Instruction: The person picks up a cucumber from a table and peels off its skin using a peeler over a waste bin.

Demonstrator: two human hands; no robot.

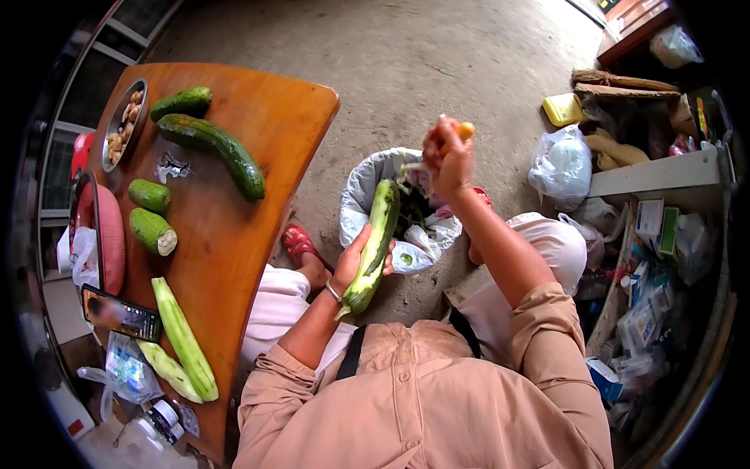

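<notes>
A long green gourd (373, 250), partly peeled with pale stripes, lies across my left hand (358, 264), whose fingers wrap round its lower half. Its upper end is over a bin lined with a white bag (363, 184), which holds dark green scraps. Above and right of the gourd, my right hand (449, 159) is closed round a tool with an orange-yellow handle (466, 130); the tool's working end is blurred beside a pale strip of peel. The two hands are apart.
On the wooden table (289, 102) at left are unpeeled gourds (219, 152), shorter green pieces (153, 231), peeled gourds (185, 340), a bowl (125, 125) and a phone (121, 315). Crowded shelves (656, 173) and a plastic bag (562, 166) are at right.
</notes>
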